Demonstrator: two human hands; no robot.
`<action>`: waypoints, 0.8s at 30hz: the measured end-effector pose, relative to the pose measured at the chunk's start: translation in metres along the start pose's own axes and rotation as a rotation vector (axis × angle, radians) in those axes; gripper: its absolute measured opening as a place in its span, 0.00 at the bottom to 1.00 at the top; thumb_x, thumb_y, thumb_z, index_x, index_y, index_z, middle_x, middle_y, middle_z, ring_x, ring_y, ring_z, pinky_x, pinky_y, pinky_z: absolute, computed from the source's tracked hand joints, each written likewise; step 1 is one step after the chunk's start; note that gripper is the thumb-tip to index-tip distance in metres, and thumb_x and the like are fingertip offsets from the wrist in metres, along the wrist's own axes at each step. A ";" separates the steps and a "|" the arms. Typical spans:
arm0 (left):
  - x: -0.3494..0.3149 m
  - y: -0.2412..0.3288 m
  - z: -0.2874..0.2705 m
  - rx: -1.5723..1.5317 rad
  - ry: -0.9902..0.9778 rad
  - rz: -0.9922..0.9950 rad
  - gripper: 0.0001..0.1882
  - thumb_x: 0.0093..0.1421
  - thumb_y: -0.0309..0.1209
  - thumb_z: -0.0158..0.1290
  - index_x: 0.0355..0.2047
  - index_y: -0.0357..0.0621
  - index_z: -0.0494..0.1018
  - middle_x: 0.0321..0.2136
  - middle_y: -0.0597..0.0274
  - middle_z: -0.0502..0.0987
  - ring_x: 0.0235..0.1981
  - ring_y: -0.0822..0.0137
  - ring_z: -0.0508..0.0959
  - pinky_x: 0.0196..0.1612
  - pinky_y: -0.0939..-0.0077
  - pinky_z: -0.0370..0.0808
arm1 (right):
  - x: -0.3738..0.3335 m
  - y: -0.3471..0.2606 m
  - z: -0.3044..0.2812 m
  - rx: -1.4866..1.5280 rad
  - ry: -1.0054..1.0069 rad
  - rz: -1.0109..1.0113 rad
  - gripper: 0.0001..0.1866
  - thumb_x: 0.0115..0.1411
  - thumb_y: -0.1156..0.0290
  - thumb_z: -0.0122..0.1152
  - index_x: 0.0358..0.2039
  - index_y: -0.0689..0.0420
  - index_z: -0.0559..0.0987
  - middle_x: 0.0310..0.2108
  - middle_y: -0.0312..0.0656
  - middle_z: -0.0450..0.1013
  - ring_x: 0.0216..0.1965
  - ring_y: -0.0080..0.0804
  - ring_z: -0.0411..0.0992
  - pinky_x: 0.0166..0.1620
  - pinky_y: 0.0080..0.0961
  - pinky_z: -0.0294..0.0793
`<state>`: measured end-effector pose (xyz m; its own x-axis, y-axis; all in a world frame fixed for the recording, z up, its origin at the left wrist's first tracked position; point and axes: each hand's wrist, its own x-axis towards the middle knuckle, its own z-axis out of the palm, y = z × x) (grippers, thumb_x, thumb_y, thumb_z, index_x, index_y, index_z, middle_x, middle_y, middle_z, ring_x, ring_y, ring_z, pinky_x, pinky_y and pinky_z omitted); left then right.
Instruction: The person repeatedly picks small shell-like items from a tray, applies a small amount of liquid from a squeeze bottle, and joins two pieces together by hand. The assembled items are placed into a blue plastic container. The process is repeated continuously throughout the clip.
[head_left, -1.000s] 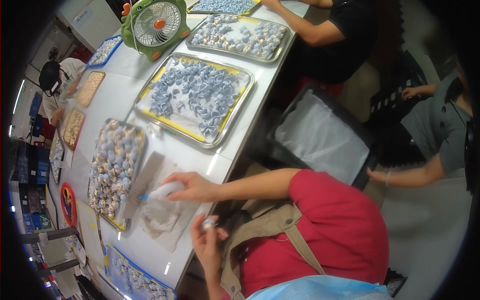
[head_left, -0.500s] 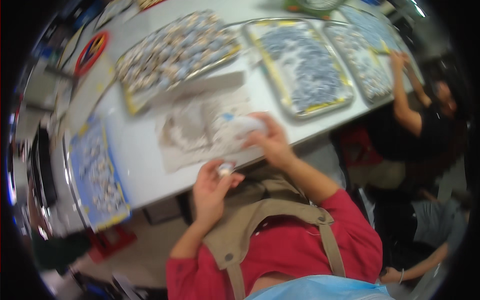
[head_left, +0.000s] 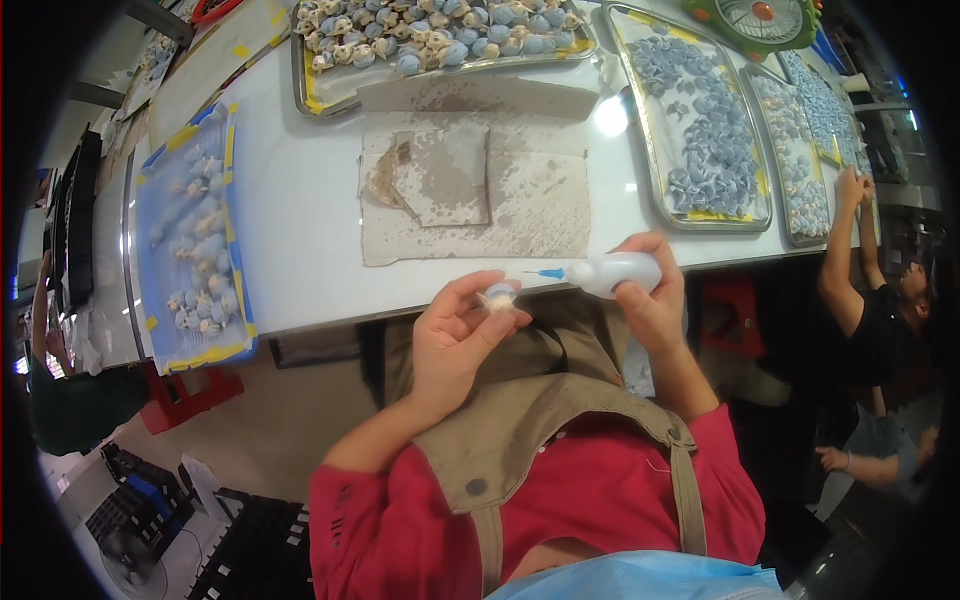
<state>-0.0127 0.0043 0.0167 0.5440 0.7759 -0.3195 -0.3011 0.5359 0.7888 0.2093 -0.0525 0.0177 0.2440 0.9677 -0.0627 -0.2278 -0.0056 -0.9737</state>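
Between the fingertips and thumb of my left hand (head_left: pixel 462 328) is a small figurine part (head_left: pixel 500 297), pale blue on top and cream below. My right hand (head_left: pixel 655 305) is wrapped round a white squeeze bottle (head_left: pixel 622 272) lying nearly level. Its thin needle tip with a blue base (head_left: pixel 550 273) points left toward the figurine part, a short gap away. Both hands are at the table's front edge, below a stained cardboard sheet (head_left: pixel 540 215) that has a smaller square piece of card (head_left: pixel 460 205) on it.
Behind the cardboard stands a metal tray (head_left: pixel 345 105) of blue and cream figurine parts. To the right are a tray (head_left: pixel 655 195) of blue-grey pieces and a narrower tray (head_left: pixel 805 240). A blue tray (head_left: pixel 245 310) sits left. A green fan (head_left: pixel 762 22) stands at the back; co-workers sit right.
The squeeze bottle has moved from over the cardboard toward the table's front edge, its needle now beside the figurine part. My left hand still holds the part. The whole view has shifted and sharpened.
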 end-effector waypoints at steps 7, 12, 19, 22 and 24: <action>-0.005 0.000 0.001 0.035 0.010 0.030 0.19 0.56 0.18 0.51 0.49 0.36 0.64 0.44 0.54 0.71 0.40 0.69 0.74 0.42 0.79 0.72 | -0.004 -0.006 0.006 -0.081 0.024 -0.042 0.17 0.50 0.73 0.64 0.38 0.60 0.69 0.32 0.34 0.69 0.31 0.15 0.65 0.34 0.12 0.65; -0.007 -0.005 -0.001 0.108 -0.003 0.070 0.20 0.54 0.15 0.51 0.48 0.35 0.64 0.44 0.54 0.71 0.42 0.72 0.72 0.45 0.79 0.71 | -0.010 -0.016 0.005 -0.277 -0.008 -0.223 0.19 0.48 0.70 0.66 0.37 0.62 0.69 0.28 0.36 0.71 0.27 0.17 0.67 0.30 0.14 0.66; -0.009 -0.003 0.005 0.148 0.013 0.111 0.21 0.53 0.15 0.54 0.48 0.33 0.66 0.36 0.62 0.73 0.31 0.80 0.71 0.37 0.86 0.71 | -0.009 -0.028 0.009 -0.539 -0.062 -0.457 0.20 0.42 0.70 0.72 0.33 0.62 0.72 0.24 0.41 0.72 0.22 0.22 0.68 0.24 0.16 0.65; -0.010 -0.003 0.005 0.158 0.008 0.113 0.20 0.53 0.15 0.54 0.47 0.33 0.66 0.36 0.62 0.73 0.30 0.80 0.71 0.37 0.86 0.71 | -0.008 -0.032 0.015 -0.573 -0.059 -0.474 0.21 0.40 0.69 0.74 0.31 0.62 0.72 0.23 0.40 0.72 0.21 0.23 0.68 0.23 0.16 0.65; -0.011 -0.003 0.002 0.167 -0.008 0.077 0.21 0.53 0.15 0.53 0.48 0.34 0.65 0.42 0.58 0.71 0.37 0.76 0.71 0.42 0.83 0.70 | -0.007 -0.035 0.019 -0.612 -0.065 -0.473 0.21 0.39 0.68 0.74 0.30 0.61 0.73 0.22 0.39 0.72 0.20 0.23 0.67 0.22 0.17 0.65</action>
<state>-0.0164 -0.0067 0.0196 0.5308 0.8094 -0.2514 -0.2077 0.4119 0.8872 0.1979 -0.0542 0.0561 0.1257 0.9145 0.3846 0.4526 0.2921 -0.8425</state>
